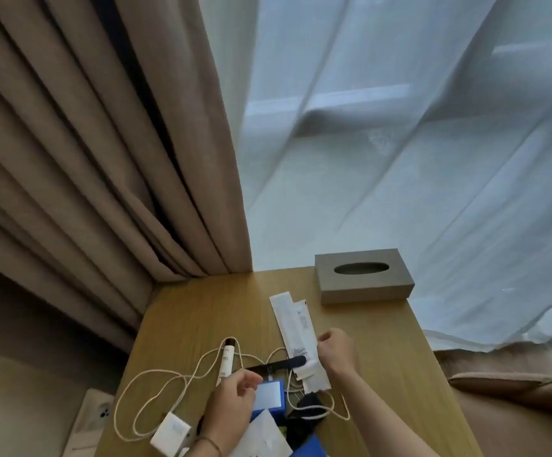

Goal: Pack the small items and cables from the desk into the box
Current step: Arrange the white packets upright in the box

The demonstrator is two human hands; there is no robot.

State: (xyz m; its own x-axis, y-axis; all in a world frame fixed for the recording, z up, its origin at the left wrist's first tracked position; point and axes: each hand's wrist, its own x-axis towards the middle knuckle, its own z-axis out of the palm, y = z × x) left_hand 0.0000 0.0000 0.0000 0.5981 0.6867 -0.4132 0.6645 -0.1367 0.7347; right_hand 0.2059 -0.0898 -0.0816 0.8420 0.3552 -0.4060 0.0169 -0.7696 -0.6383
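Seen from head height, looking down at a light wooden desk [202, 311] set against beige curtains [103, 159] and a sheer white curtain [400, 143].

Near the bottom centre, left hand [231, 407] hovering over the clutter, fingers loosely curled and apart, gripping nothing that can be made out. Just beside its fingertips, a small blue box [269, 399] with a pale top face. Above the left hand, a slim white tube with a dark cap [226, 359], lying nearly upright in the view.

Right hand [335, 354] to the right, fingers curled, apparently pinching the edge of 1 of 2 long white paper packets [296, 334] lying side by side; exact grip hard to tell. A black flat stick [277, 362] lying across the lower ends of the packets, between the 2 hands.

A white cable [155, 390] looping loosely over the desk, passing under the tube and running to a white charger block [172, 435] at the lower left edge. Another loop of it curling round a black object [304, 413], too dark to identify. White paper [264, 437] at the bottom edge, partly under the left wrist.

At the far right corner of the desk, well apart from the hands, a grey tissue box [363, 275] with an oval slot. On the wall at lower left, a white wall socket [98, 412].
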